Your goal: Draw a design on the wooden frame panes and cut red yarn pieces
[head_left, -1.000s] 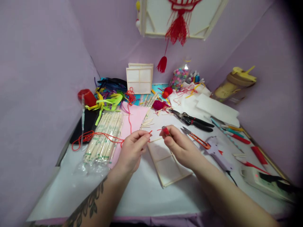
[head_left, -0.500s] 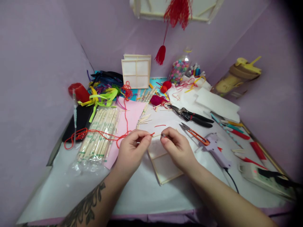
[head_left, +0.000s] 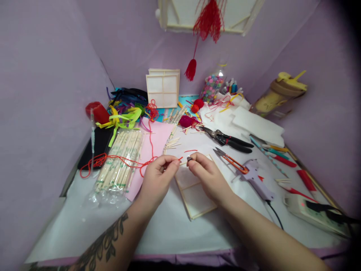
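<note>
Left hand (head_left: 158, 177) pinches the red cord (head_left: 121, 161) end; right hand (head_left: 205, 175) grips a small bead-like bit (head_left: 189, 159) — too small to tell — just beside it, above the frame (head_left: 197, 197). Threading looks unstarted — ends apart.

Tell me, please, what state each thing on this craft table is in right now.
left hand: pinching the red cord
right hand: pinching a small dark item, too small to name
black pliers: shut, lying flat
orange snips: blades open
bamboo sticks: bagged
wooden frame: flat under the hands
</note>
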Demonstrator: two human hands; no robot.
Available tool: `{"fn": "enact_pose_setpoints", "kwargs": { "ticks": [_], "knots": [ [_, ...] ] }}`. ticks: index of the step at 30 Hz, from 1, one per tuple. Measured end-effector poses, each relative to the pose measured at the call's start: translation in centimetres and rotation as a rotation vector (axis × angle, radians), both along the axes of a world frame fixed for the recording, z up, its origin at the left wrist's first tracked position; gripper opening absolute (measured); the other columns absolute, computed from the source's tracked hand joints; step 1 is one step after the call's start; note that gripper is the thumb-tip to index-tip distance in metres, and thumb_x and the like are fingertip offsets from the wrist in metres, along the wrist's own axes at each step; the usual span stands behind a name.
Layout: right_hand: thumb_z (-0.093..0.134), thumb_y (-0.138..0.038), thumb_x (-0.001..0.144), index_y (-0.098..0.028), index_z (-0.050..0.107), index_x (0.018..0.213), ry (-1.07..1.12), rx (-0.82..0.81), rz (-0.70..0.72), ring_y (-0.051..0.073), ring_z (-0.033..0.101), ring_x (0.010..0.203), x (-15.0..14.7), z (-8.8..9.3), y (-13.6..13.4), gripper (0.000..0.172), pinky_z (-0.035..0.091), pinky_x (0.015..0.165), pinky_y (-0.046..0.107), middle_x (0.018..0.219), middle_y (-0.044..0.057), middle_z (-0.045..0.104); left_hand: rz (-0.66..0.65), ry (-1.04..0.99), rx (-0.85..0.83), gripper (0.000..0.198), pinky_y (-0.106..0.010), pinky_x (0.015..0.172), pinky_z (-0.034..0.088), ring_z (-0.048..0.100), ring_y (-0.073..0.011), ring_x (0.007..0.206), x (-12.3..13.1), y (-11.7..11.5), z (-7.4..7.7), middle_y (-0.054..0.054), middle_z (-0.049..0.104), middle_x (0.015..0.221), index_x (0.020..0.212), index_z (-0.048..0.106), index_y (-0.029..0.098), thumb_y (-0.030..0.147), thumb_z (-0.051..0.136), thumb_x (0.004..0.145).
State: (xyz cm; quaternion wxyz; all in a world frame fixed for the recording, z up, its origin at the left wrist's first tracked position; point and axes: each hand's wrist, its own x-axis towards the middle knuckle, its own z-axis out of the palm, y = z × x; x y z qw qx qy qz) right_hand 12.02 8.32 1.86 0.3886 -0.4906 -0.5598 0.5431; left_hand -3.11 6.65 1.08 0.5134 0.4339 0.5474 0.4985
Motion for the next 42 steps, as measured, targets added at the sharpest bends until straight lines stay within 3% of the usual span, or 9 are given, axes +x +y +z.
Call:
{"fn": "enact_pose_setpoints", "kwargs": {
  "ticks": [15, 20, 25, 30, 38, 42],
  "knots": [
    [0.054, -0.04, 0.078, -0.021, 0.047, 0.073, -0.056, 0.01, 0.022, 0.012, 0.042, 0.06, -0.3, 0.0, -0.1, 0.02, 0.033, 0.056, 0.026, 0.064, -0.004, 0.045, -0.025, -0.011, 0.06, 0.014, -0.02, 0.055, 0.037, 0.05, -0.0088, 0.062, -0.2, -0.1, -0.3, 0.003, 0.062, 0.071, 0.078, 0.067, 0.019, 0.033, 0.066, 0.081],
    [0.053, -0.039, 0.078, -0.021, 0.049, 0.074, -0.1, 0.013, 0.039, 0.013, 0.044, 0.06, -0.2, 0.2, -0.2, 0.02, 0.034, 0.057, 0.026, 0.065, -0.004, 0.047, -0.047, 0.103, 0.112, 0.012, -0.02, 0.058, 0.042, 0.055, -0.0101, 0.065, -0.3, -0.1, 0.2, 0.002, 0.063, 0.07, 0.078, 0.067, 0.019, 0.028, 0.063, 0.083],
    [0.054, -0.039, 0.078, -0.021, 0.048, 0.072, -0.159, 0.047, 0.05, 0.013, 0.043, 0.058, 0.0, 0.5, -0.3, 0.02, 0.032, 0.055, 0.026, 0.063, -0.004, 0.046, -0.048, 0.471, 0.441, 0.01, -0.02, 0.061, 0.045, 0.058, -0.0102, 0.068, -0.7, -0.1, 0.8, 0.0, 0.063, 0.074, 0.078, 0.066, 0.017, 0.017, 0.06, 0.086],
    [0.058, -0.045, 0.083, -0.02, 0.05, 0.075, -0.09, 0.121, 0.032, 0.012, 0.04, 0.056, 1.0, -0.2, -0.3, 0.028, 0.029, 0.052, 0.025, 0.062, -0.004, 0.044, 0.054, 0.801, 0.844, 0.01, -0.023, 0.074, 0.049, 0.06, -0.0119, 0.081, -1.5, -0.4, 0.9, -0.004, 0.064, 0.086, 0.094, 0.066, 0.014, 0.009, 0.063, 0.086],
    [0.059, -0.067, 0.08, -0.023, 0.056, 0.084, 0.2, 0.379, -0.161, 0.012, 0.035, 0.058, 2.9, -1.2, -1.3, 0.044, 0.028, 0.052, 0.026, 0.067, -0.003, 0.043, 0.072, 0.781, 1.113, 0.025, -0.025, 0.068, 0.053, 0.06, -0.0113, 0.076, -2.6, -3.0, 2.6, -0.002, 0.063, 0.085, 0.104, 0.063, 0.015, 0.004, 0.066, 0.081],
    [0.054, -0.064, 0.085, -0.023, 0.06, 0.097, 0.221, 0.418, -0.166, 0.015, 0.039, 0.063, 2.7, -1.0, -1.0, 0.044, 0.032, 0.057, 0.028, 0.072, -0.001, 0.045, 0.093, 0.75, 1.132, 0.02, -0.025, 0.066, 0.054, 0.06, -0.011, 0.073, -2.7, -3.4, 2.9, -0.001, 0.064, 0.084, 0.102, 0.063, 0.017, 0.008, 0.064, 0.083]
  ]
}}
